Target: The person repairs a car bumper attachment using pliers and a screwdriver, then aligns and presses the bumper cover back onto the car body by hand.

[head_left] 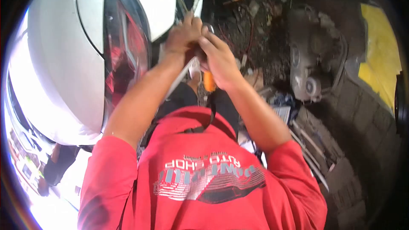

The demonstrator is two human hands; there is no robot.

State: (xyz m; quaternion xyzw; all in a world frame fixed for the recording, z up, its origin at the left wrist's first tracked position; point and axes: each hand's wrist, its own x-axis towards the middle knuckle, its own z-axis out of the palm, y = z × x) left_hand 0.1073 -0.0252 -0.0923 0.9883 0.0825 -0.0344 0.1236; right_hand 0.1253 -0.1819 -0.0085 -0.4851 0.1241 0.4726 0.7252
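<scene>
My left hand (185, 34) is closed around a long white plastic strip (198, 5). The strip slants up beyond my fingers and comes out again below my wrist. Close against it, my right hand (219, 57) is wrapped around a tool with an orange handle (209, 81); its handle end sticks out under my palm. A small shiny dark piece (208, 28) shows above my right fingers. My fingers hide the working end, so the kind of tool is unclear.
A white car body (87, 93) with a red tail light (130, 42) stands close on my left. Scattered debris (251, 25) covers the dark ground ahead. To the right lie a used headlight housing (313, 59) and a yellow panel (379, 51). Thin rods (313, 157) lie beside my right arm.
</scene>
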